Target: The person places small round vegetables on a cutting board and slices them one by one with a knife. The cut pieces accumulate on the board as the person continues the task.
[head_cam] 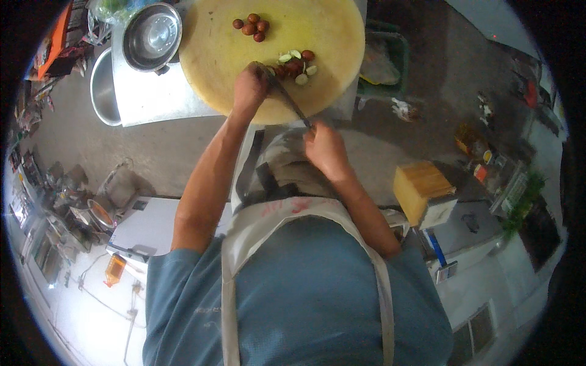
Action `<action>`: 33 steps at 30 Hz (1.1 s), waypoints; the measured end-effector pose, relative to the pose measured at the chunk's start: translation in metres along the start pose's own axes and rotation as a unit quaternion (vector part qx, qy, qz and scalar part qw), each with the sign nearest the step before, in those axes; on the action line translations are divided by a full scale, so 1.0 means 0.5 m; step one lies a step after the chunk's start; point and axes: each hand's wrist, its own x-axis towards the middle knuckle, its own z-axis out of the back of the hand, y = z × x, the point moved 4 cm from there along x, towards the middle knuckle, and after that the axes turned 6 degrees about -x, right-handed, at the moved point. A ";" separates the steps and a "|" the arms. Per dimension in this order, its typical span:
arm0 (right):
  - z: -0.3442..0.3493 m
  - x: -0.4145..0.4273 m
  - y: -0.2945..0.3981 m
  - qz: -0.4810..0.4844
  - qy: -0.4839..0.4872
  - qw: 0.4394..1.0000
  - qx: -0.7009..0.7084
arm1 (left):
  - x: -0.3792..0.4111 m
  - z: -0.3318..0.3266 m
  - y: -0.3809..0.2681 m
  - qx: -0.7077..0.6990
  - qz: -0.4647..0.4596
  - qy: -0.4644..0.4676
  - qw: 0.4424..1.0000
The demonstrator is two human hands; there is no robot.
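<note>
A round wooden chopping board [206, 50] lies before me. My right hand [326, 148] is closed around the handle of a knife [290, 103], its blade slanting up and left over the board's near edge. Beside the far end of the blade is my left hand [252, 87], fingers curled down at the board; whether they pinch a fruit is hidden. Right of the blade sit cut reddish-brown fruits [293, 68], perhaps jujubes, with pale green slices [301, 79]. Farther back, several whole fruits [248, 29] rest in a small cluster.
A steel bowl [153, 36] stands left of the board on a metal-topped table [151, 100]. Another steel basin [105, 91] is partly under the table's left edge. At right is a green bin [400, 64] with a bag in it. A wooden block [423, 187] stands behind my right arm.
</note>
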 end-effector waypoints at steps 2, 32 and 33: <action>0.004 0.007 -0.007 -0.001 0.014 0.999 0.040 | -0.004 0.006 -0.002 0.005 0.035 0.012 0.999; -0.005 0.032 -0.066 -0.014 0.088 0.989 0.116 | 0.002 0.115 -0.037 0.008 0.120 0.052 0.991; -0.009 0.033 -0.067 -0.012 0.082 0.990 0.111 | 0.000 0.116 -0.034 0.000 0.108 0.055 0.993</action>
